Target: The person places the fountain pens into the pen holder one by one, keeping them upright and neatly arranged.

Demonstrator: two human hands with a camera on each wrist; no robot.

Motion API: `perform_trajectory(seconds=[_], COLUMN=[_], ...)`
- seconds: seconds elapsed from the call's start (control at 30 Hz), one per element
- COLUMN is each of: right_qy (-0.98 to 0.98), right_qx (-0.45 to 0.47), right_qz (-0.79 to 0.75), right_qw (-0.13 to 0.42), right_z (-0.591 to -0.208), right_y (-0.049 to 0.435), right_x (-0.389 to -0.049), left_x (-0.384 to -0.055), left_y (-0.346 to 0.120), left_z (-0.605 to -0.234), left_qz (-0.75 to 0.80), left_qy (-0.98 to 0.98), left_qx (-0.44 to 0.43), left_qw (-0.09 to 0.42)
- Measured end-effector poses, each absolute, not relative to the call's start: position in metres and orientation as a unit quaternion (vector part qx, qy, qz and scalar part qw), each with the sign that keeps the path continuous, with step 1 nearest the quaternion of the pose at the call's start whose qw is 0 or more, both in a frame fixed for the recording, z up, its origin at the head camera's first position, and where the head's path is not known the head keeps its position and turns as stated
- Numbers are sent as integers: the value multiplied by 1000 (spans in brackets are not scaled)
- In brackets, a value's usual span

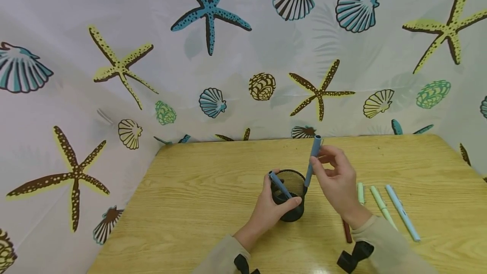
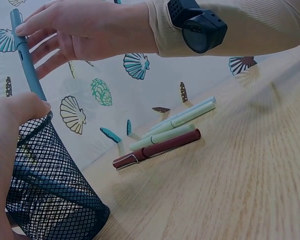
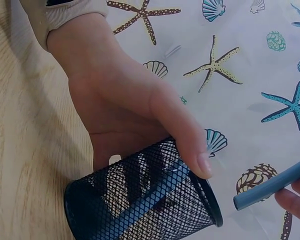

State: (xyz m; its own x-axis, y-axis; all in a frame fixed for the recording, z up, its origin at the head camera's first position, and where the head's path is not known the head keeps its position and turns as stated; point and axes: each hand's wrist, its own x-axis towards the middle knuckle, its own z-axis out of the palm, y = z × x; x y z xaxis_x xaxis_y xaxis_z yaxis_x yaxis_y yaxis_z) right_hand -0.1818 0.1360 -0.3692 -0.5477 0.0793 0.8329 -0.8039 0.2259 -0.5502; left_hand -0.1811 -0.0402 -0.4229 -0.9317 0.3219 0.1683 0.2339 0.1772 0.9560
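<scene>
A black mesh pen cup point(image 1: 294, 215) is gripped by my left hand point(image 1: 266, 204), with the fingers round its far side and the thumb at the near rim. Inside the cup leans a blue pen point(image 1: 280, 185), its upper end sticking out over the rim and its lower length showing through the mesh. My right hand point(image 1: 338, 181) pinches a second blue pen point(image 1: 313, 153) between thumb and fingers. That pen stands nearly upright, its lower end beside the cup's right rim; in the right wrist view this pen point(image 3: 270, 189) is apart from the rim.
On the wooden table point(image 1: 198, 189), right of the cup, lie a dark red pen point(image 2: 157, 149), two light green pens point(image 1: 381, 204) point(image 1: 360, 193) and a light blue pen point(image 1: 402, 212). My right forearm partly covers them in the head view. A shell-patterned cloth point(image 1: 236, 62) hangs behind the table.
</scene>
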Motion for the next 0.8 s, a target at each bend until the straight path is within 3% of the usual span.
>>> perform_trajectory(seconds=[0.4, 0.8], right_qy=[-701, -748], right_qx=[241, 228], right_qz=[553, 500], right_qw=[379, 372], right_z=[-392, -405], right_y=[133, 134], right_x=[-195, -191], left_x=[-184, -201], left_y=[-39, -38], left_z=[-427, -460], left_qz=[615, 618], left_qy=[767, 764], left_qx=[178, 183], left_qw=[30, 20])
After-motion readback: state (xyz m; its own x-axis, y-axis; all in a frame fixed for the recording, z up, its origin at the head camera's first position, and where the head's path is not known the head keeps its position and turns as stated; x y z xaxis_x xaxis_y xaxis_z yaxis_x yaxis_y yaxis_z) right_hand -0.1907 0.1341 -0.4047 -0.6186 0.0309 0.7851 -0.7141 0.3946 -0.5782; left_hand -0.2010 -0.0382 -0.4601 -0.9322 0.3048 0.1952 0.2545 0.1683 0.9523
